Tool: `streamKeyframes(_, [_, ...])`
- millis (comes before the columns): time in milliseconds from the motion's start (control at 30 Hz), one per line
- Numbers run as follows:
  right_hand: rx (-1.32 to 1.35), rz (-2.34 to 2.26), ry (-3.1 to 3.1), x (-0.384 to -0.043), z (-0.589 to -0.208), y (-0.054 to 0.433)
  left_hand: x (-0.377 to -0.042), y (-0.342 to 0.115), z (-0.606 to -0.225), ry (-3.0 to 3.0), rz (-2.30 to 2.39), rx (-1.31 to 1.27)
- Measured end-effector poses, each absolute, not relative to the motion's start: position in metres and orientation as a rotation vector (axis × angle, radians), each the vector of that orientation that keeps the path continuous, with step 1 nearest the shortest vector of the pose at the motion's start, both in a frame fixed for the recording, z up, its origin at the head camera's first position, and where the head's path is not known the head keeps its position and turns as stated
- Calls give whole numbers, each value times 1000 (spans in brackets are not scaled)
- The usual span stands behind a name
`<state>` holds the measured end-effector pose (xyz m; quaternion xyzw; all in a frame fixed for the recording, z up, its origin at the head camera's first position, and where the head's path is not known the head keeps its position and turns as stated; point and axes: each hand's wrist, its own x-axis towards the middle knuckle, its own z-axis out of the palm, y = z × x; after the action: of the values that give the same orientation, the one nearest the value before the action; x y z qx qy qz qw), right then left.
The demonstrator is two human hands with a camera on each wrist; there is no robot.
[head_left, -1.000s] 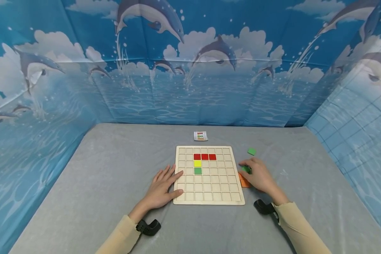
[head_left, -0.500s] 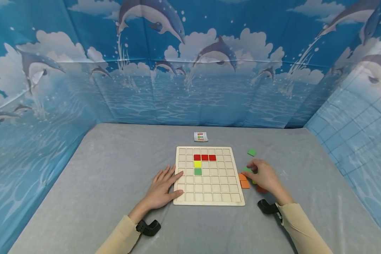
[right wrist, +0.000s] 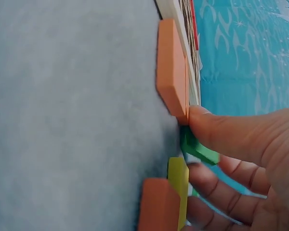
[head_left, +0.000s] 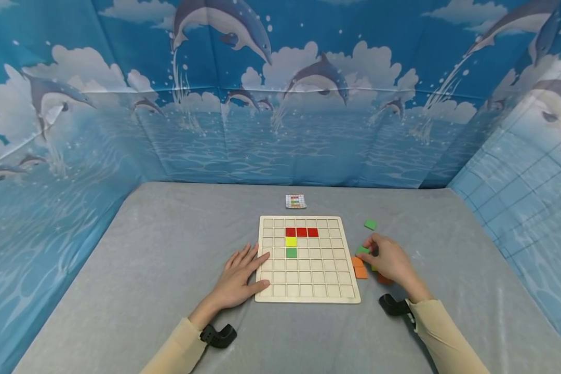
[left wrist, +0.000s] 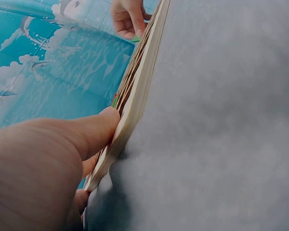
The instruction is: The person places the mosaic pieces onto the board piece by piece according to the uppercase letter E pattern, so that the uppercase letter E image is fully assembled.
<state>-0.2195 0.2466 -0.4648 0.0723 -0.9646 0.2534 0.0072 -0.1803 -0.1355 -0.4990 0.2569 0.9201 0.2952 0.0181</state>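
Note:
A pale wooden grid board (head_left: 324, 275) lies on the grey cloth. Set in its cells are several red tiles (head_left: 301, 232) in a row, a yellow tile (head_left: 291, 242) and a green tile (head_left: 291, 253) below them. My left hand (head_left: 236, 278) rests on the board's left edge, fingers spread and straight, thumb on the rim. Right of the board, my right hand (head_left: 389, 258) pinches a loose green tile (right wrist: 201, 148) between thumb and fingers; that tile is tilted in the right wrist view. Orange tiles (head_left: 359, 267) lie against the board's right edge beside the thumb.
Under my right hand lie a yellow tile (right wrist: 179, 180) and an orange-red tile (right wrist: 158, 204), partly hidden. Another green tile (head_left: 370, 224) lies farther back. A small card with a coloured grid pattern (head_left: 295, 201) lies behind the board. A dolphin-print curtain (head_left: 280, 145) surrounds the table.
My right hand has shifted slightly right and drawn back from the orange tiles, uncovering them and the yellow tile. The left hand stays in place on the board.

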Motion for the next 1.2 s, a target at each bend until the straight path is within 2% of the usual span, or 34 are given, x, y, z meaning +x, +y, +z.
streamKeyframes(767, [321,825,-2936,-215,-465,244,-179,-133,-499,2849,911,804])
streamKeyframes(1200, [561,936,-2844,-217,-460,204,-180,-135,-498,2850,909,799])
